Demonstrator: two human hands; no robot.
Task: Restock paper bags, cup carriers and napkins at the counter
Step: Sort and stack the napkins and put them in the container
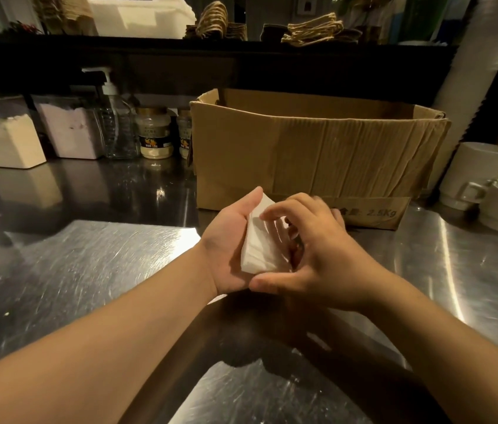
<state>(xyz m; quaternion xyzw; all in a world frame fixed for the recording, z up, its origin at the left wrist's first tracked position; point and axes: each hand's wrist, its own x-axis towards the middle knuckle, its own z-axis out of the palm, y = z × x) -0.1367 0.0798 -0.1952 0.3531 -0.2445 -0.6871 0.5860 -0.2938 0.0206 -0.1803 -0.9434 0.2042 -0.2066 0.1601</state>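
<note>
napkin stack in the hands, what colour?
White, plain; the napkin stack shows best in the head view, the only one.

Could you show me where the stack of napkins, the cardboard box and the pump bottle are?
napkins (255, 240): head view, side of the white stack held between both hands.
cardboard box (318, 154): head view, front wall.
pump bottle (116, 130): head view, clear body.

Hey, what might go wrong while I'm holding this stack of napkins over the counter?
1. The napkin stack is only cradled between the left hand and right hand; loose sheets could slide onto the steel counter.
2. Reaching right could knock the stacked white mugs.
</note>
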